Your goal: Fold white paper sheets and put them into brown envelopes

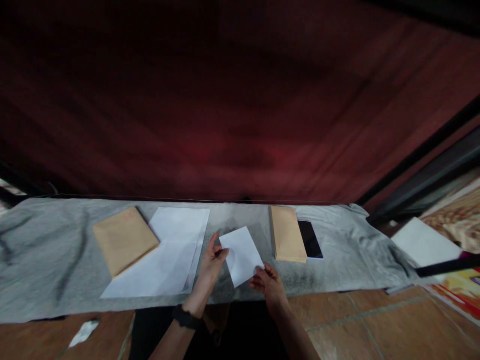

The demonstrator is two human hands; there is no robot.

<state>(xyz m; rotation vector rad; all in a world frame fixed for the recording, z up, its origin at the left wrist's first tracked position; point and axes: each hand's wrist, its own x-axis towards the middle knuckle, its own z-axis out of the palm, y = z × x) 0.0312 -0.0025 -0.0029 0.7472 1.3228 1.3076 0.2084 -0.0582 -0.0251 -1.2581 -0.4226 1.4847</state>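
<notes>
A white sheet of paper [243, 255], small and folded-looking, is held tilted above the grey cloth between both hands. My left hand [214, 259] pinches its left edge, thumb on top. At the lower right corner, my right hand [269, 284] grips it between thumb and fingers. Left of the hands lie large white sheets [176, 265], partly covered by a stack of brown envelopes [125, 239]. To the right is a second stack of brown envelopes [288, 235], longer and narrower.
A dark phone or tablet [311, 240] lies partly beside the right stack. Grey cloth [348, 255] covers the bench. A dark red curtain [240, 125] rises behind. White scrap [84, 333] lies on the tiled floor [345, 325]; a white board-like item [425, 242] sits far right.
</notes>
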